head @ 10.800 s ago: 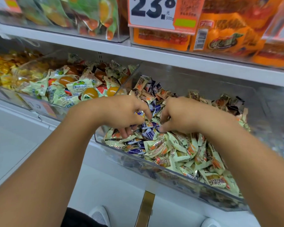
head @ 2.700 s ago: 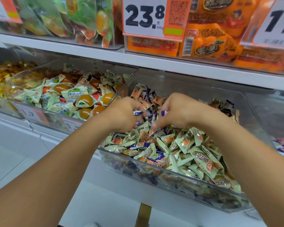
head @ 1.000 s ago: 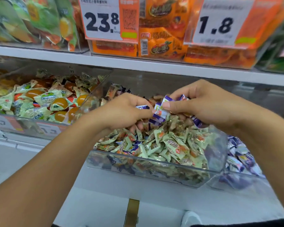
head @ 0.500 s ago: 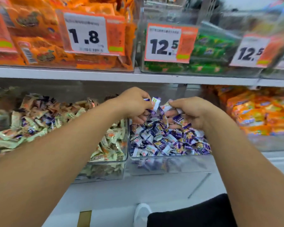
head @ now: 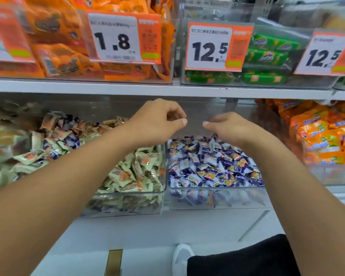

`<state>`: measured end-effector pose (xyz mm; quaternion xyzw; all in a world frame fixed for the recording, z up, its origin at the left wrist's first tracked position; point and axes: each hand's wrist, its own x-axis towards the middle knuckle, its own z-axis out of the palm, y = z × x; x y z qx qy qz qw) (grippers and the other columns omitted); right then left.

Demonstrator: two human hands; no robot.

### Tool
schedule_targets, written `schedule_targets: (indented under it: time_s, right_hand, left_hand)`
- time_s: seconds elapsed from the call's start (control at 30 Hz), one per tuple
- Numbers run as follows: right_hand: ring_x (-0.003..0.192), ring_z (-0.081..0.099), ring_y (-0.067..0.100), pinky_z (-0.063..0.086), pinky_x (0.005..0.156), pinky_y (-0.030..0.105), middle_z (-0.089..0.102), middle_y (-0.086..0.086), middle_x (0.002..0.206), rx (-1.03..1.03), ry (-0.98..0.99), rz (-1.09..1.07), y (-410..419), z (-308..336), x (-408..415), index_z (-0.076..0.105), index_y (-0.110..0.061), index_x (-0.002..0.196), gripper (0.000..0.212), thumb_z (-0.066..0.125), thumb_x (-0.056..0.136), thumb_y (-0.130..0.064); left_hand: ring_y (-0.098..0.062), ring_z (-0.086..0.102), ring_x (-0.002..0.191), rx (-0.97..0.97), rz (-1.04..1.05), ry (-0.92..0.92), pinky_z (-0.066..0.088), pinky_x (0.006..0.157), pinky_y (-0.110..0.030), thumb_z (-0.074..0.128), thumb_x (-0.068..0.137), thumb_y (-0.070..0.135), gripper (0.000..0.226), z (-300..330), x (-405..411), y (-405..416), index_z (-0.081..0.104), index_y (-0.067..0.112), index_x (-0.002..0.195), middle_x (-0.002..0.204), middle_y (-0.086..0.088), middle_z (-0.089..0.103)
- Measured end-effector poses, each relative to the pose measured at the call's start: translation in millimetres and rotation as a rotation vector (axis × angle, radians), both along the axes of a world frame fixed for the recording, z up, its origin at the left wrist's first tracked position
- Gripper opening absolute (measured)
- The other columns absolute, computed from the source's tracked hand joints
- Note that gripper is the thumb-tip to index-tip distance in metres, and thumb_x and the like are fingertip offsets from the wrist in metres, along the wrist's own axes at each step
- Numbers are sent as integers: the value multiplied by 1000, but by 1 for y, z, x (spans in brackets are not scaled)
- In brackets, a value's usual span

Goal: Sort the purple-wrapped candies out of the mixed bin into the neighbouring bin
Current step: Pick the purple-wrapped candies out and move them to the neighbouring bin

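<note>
- The purple candies [head: 213,166] lie heaped in the clear bin [head: 217,198] at lower centre-right of the frame; more purple ones show among the pale wrappers in the mixed bin [head: 127,204] just left of it, mostly toward its back.
- My left hand [head: 157,122] hangs above the wall between the two bins, fingers loosely curled, thumb out, nothing in it that I can see.
- My right hand [head: 225,126] hovers over the purple bin, fingers drooping and relaxed, also holding nothing.
- I judge this the drop step, with both hands empty over the target.
- Next I would go back left into the mixed bin; it calls for picking purple wrappers out of the pale ones without dragging those along.
- Both bins sit side by side on a white shelf [head: 167,222].
- Above, another shelf carries orange packets [head: 58,46] and green packets [head: 267,56] behind price tags [head: 116,38].
- Orange bags [head: 323,136] fill the bin at right.
- My shoe [head: 180,255] shows at the bottom edge.
</note>
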<state>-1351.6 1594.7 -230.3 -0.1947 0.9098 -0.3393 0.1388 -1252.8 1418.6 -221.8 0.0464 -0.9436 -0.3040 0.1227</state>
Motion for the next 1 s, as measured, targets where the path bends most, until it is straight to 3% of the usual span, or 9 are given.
schedule_targets:
  time_s: [0.07, 0.13, 0.27, 0.4, 0.57, 0.63, 0.73, 0.8, 1.0]
  right_hand:
    - [99, 63, 17, 46, 88, 30, 71, 1, 111, 147, 299, 211, -19, 3, 25, 73, -17, 113, 29, 63, 96, -38]
    - [85, 65, 6, 50, 79, 26, 72, -11, 93, 20, 486, 404, -48, 10, 66, 77, -25, 100, 15, 67, 93, -34]
    - [78, 64, -2, 48, 73, 13, 72, -17, 86, -145, 459, 858, -120, 17, 136, 77, -32, 100, 21, 61, 95, -21]
    - [80, 59, -2, 43, 75, 3, 74, -11, 107, 182, 391, 1043, -181, 0, 151, 77, -29, 110, 46, 49, 88, 0]
    - [98, 65, 16, 56, 86, 31, 72, -1, 114, 698, 331, 1050, -206, -8, 138, 75, -18, 110, 29, 50, 95, -14]
    - [91, 64, 3, 55, 77, 20, 73, -13, 103, 750, 306, 1022, -208, -3, 127, 76, -21, 104, 27, 52, 94, -13]
    - [59, 56, -18, 40, 55, 1, 65, -27, 67, 687, 197, 959, -213, 0, 115, 80, -29, 94, 38, 48, 95, -8]
    - [69, 64, -12, 53, 71, 13, 71, -23, 74, 502, 160, 910, -216, 4, 109, 80, -31, 89, 38, 50, 97, -10]
    - [79, 68, 2, 56, 74, 26, 74, -13, 88, 300, 343, 874, -237, 3, 121, 78, -26, 95, 25, 56, 92, -14]
  left_hand:
    - [-2, 64, 80, -34, 62, 23, 52, 70, -24, 65, 94, 36, 9, -4, 42, -32, 71, 30, 96, 88, 14, 69]
    - [-2, 66, 80, -55, 112, -87, 54, 74, -27, 68, 92, 38, 7, -7, 82, -76, 72, 33, 93, 87, 14, 71]
    - [-14, 69, 86, 3, 205, -263, 57, 79, -40, 67, 93, 33, 8, -20, 133, -148, 75, 32, 93, 92, 12, 73]
    - [-10, 64, 78, -115, 249, -391, 50, 72, -28, 65, 95, 29, 10, -48, 149, -181, 72, 33, 89, 84, 12, 70]
    - [-5, 61, 84, -175, 202, -563, 47, 70, -23, 59, 96, 44, 25, -65, 160, -191, 70, 30, 114, 94, 14, 67]
    - [-4, 61, 84, -135, 174, -569, 46, 70, -25, 60, 91, 56, 33, -66, 158, -191, 70, 32, 112, 94, 14, 67]
    - [-4, 56, 80, -116, 152, -591, 41, 64, -24, 68, 82, 60, 42, -70, 151, -189, 64, 30, 111, 89, 15, 59]
    - [-6, 57, 82, -139, 144, -584, 41, 64, -25, 75, 82, 51, 38, -73, 148, -191, 63, 31, 111, 91, 14, 58]
    - [-5, 60, 79, -191, 256, -374, 50, 68, -24, 76, 83, 17, 18, -72, 147, -200, 66, 28, 92, 87, 13, 63]
